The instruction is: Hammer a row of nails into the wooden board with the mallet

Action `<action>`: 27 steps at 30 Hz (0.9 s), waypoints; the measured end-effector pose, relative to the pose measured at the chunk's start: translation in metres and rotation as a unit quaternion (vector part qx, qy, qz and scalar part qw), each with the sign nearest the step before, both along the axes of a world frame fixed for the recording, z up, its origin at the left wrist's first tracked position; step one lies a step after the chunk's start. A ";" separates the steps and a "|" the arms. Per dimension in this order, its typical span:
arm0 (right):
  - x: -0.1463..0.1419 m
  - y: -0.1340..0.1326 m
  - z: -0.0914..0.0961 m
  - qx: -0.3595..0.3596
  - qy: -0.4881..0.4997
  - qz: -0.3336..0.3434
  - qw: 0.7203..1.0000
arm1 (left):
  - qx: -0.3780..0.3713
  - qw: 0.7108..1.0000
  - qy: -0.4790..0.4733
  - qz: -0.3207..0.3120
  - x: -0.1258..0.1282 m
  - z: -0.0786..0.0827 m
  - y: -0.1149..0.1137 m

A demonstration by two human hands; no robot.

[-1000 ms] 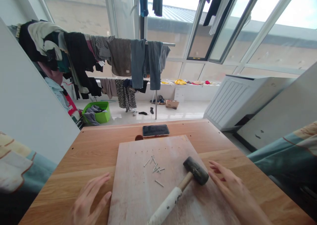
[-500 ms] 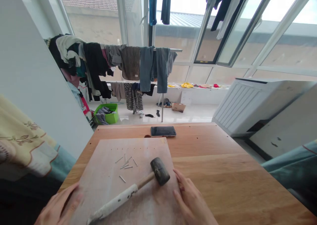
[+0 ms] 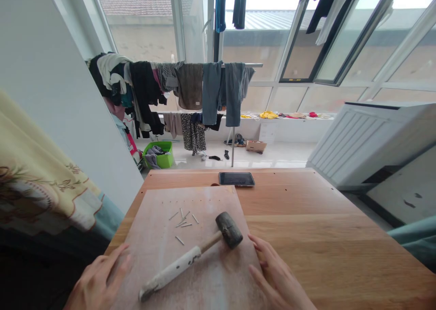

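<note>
A thin wooden board (image 3: pixel 153 251) lies on the table in front of me. My left hand (image 3: pixel 98 276) grips its left edge, with the fingers over the rim. Against the right edge, my right hand (image 3: pixel 277 271) holds the board with thumb and fingers apart along it. A rubber mallet (image 3: pixel 190 257) rests diagonally on the board, its black head close to the right hand and its white-wrapped handle pointing at the near left. Several loose nails (image 3: pixel 184 221) are scattered beyond the handle. A row of small dark marks (image 3: pixel 184 201) runs along the far part of the board.
A phone (image 3: pixel 236 179) lies on the wooden table (image 3: pixel 306 228) just past the board. Beyond the table stand a laundry-covered drying rack (image 3: pixel 254 65), a green basket (image 3: pixel 165 159) and a cardboard box (image 3: pixel 255 146). A white appliance (image 3: pixel 361 142) is at the right, a curtain (image 3: pixel 51 164) at the left.
My view has turned slightly left, so the whole scene sits farther right. Both hands stay at the board's edges; the mallet and nails keep their places on it.
</note>
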State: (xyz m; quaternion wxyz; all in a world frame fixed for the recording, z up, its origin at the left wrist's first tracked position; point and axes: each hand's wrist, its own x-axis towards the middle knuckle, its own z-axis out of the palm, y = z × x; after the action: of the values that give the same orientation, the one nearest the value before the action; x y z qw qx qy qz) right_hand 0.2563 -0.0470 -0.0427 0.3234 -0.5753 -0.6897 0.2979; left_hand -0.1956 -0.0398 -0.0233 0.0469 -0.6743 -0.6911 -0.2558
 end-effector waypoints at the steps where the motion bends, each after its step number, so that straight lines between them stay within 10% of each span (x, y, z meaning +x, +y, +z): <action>1: 0.013 -0.003 -0.004 0.011 -0.022 -0.021 0.999 | -0.006 1.000 -0.001 -0.028 0.012 -0.001 -0.001; 7: 0.092 -0.025 -0.013 0.080 -0.141 -0.146 0.976 | 0.007 0.985 -0.024 -0.174 0.094 -0.002 -0.001; 12: 0.098 -0.047 0.000 0.113 -0.155 -0.314 0.930 | -0.011 0.977 0.017 -0.214 0.138 0.002 0.016; 20: 0.033 -0.019 0.037 -0.110 -0.019 -0.135 0.984 | -0.002 0.906 0.112 -0.409 0.203 0.033 0.069; 27: 0.031 -0.013 0.034 -0.134 0.174 -0.196 0.956 | -0.002 0.783 0.242 -0.573 0.240 0.051 0.126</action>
State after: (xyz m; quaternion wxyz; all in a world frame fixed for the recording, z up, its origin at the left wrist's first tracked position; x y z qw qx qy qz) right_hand 0.2871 -0.0598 -0.0086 0.4105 -0.6768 -0.4501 0.4133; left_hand 0.0439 0.0858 0.0279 0.0564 -0.9859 -0.1444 -0.0630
